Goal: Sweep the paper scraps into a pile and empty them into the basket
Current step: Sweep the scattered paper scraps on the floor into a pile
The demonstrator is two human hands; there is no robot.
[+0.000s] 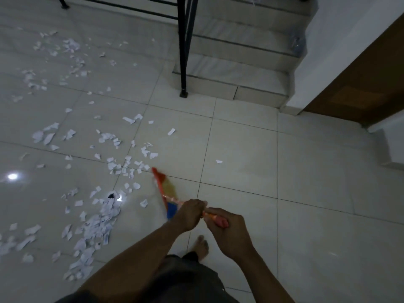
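Note:
White paper scraps (113,162) lie scattered over the left half of the tiled floor, thicker in a loose heap (94,232) at the lower left. One stray scrap (218,161) lies apart to the right. A broom (164,189) with red, yellow and blue bristles points toward the scraps, blurred by motion. My left hand (190,215) grips its orange handle lower down. My right hand (227,230) grips the handle's upper end. No basket is in view.
Tiled stairs (236,62) rise at the back with a black metal railing post (183,62) at their foot. A white wall corner (306,73) and a brown wooden door (360,84) stand at the right. My bare foot (200,246) is on the floor below my hands.

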